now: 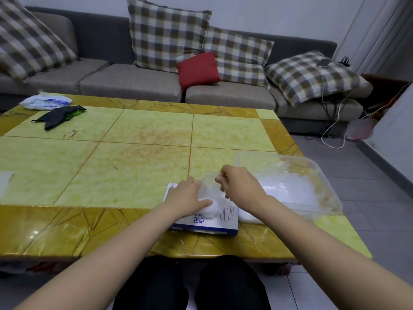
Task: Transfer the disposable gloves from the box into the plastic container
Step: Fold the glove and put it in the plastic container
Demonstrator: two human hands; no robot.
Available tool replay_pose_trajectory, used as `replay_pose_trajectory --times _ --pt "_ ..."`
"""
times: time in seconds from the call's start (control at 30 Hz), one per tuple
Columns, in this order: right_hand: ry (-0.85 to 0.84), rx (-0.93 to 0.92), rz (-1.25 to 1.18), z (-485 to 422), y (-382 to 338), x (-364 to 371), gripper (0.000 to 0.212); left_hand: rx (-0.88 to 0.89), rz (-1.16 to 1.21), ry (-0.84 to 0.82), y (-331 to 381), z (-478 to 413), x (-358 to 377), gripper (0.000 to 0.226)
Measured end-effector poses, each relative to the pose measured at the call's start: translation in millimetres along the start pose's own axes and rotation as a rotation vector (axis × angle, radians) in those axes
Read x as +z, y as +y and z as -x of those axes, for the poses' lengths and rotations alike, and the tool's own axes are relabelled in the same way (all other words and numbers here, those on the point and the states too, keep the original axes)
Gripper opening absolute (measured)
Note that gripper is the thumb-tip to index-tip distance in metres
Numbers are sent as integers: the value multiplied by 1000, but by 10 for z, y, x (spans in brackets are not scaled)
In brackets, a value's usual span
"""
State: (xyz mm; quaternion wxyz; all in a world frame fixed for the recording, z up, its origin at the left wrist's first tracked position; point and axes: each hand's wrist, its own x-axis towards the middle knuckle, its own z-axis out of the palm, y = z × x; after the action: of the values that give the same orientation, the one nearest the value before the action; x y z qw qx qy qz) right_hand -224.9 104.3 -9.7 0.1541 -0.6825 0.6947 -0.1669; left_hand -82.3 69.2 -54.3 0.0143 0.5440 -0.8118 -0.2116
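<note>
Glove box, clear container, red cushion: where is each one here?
glove box (pixel 226 212), head view, on the glove drawing on its top.
plastic container (pixel 274 155), head view, on its far rim.
red cushion (pixel 197 69), head view, on its middle.

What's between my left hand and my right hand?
A bunched clear glove above the box, seen in the head view; the right hand pinches it, the left hand rests on the box.

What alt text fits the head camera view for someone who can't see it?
A person's right hand pinches a clear disposable glove above the glove box while the left hand rests on the box. A plastic container with gloves inside sits beside it on a yellow table.
</note>
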Motion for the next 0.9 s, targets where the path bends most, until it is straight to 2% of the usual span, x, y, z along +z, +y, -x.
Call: replay_pose_trajectory --times 0.17,0.27,0.4,0.53,0.6,0.67,0.77,0.8,0.87,0.9 --pt "59 98 -79 -73 122 -70 14 10 -162 -17 29 -66 47 53" --pt "108 134 -135 -104 158 -125 13 10 -181 -35 51 -79 42 53" --pt "243 61 -156 -126 44 -403 18 8 -250 -48 82 -91 100 41" --pt "347 9 -28 -180 37 -741 13 -7 -259 -114 115 -120 20 45" --pt "317 16 30 -163 102 -758 9 -11 -194 -150 129 -129 -59 54" --pt "241 41 62 -115 166 -723 18 6 -16 -129 177 -134 -147 66" --pt "156 54 108 -35 206 -738 26 81 364 -3 343 -118 -346 88" --pt "144 42 102 -15 206 -755 27 121 419 57 401 -118 -418 94" --pt "127 -3 67 21 178 -801 25 213 420 142 511 -116 -542 94" --pt "115 -31 46 37 163 -829 24 253 411 172 562 -125 -582 86"
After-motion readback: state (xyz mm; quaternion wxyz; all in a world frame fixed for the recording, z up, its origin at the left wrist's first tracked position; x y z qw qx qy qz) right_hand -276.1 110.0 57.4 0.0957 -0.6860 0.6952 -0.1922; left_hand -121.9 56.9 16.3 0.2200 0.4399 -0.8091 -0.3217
